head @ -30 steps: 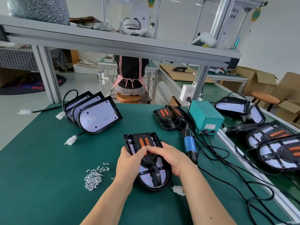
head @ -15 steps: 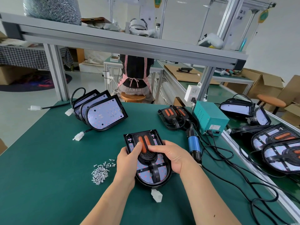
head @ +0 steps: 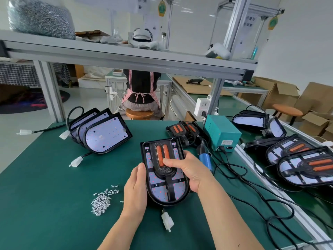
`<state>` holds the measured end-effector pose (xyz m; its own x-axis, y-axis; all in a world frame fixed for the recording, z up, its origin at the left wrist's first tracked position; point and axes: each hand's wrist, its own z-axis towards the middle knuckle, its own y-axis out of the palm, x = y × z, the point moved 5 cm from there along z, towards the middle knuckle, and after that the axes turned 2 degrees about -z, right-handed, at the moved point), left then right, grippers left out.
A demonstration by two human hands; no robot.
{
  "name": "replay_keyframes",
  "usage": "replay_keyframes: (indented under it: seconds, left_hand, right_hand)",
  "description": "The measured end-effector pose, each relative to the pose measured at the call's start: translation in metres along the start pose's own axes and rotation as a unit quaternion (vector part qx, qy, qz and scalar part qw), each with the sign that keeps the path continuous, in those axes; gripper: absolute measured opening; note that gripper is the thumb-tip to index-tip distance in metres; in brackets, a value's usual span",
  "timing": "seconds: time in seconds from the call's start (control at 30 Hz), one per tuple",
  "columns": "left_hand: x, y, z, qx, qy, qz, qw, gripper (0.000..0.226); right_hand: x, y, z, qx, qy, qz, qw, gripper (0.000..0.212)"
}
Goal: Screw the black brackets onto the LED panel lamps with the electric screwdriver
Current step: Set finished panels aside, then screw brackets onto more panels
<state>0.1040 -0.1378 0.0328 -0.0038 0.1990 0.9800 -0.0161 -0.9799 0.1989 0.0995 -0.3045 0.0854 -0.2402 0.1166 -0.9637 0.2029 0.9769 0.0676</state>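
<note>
Green table [head: 45,204] under both hands, left hand [head: 135,188] clasped the lamp [head: 158,191], right hand [head: 191,170] gripped it, thumb on the bracket [head: 164,170] — screws [head: 100,202] lay left, a grey shelf [head: 126,56] beyond

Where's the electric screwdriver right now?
Head view: the electric screwdriver lies on the green table, just right of the right hand and the lamp it holds, near the teal box.
</note>
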Motion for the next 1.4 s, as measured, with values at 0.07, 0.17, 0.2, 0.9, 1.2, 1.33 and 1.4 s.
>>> replay_keyframes:
  seconds: [0.07,0.17,0.2,0.9,1.2,1.33,1.4]
  left_hand:
    - [-0.003,0.002,0.000,-0.018,0.011,0.022,1.000,0.042]
    - [-0.007,0.003,0.003,-0.012,0.017,0.081,0.996,0.030]
    - [-0.007,0.004,0.003,-0.008,0.023,0.108,0.994,0.028]
    - [-0.032,0.004,0.022,0.010,0.107,0.162,0.981,0.025]
    - [-0.035,0.003,0.028,-0.004,0.106,0.151,0.983,0.032]
    - [-0.035,0.001,0.028,0.002,0.101,0.168,0.981,0.029]
    - [-0.035,0.000,0.025,-0.001,0.103,0.173,0.979,0.022]
  right_hand:
    - [-0.015,-0.014,-0.009,0.013,-0.027,0.007,1.000,0.059]
    - [-0.040,-0.038,-0.029,0.024,-0.079,0.023,0.996,0.038]
    - [-0.049,-0.047,-0.037,0.035,-0.101,0.026,0.994,0.034]
    - [0.004,-0.327,-0.144,0.617,-0.186,0.237,0.727,0.062]
    - [0.061,-0.365,-0.139,0.725,-0.104,0.271,0.625,0.071]
    - [0.061,-0.371,-0.126,0.726,-0.120,0.232,0.636,0.074]
    - [0.062,-0.374,-0.116,0.724,-0.115,0.216,0.645,0.074]
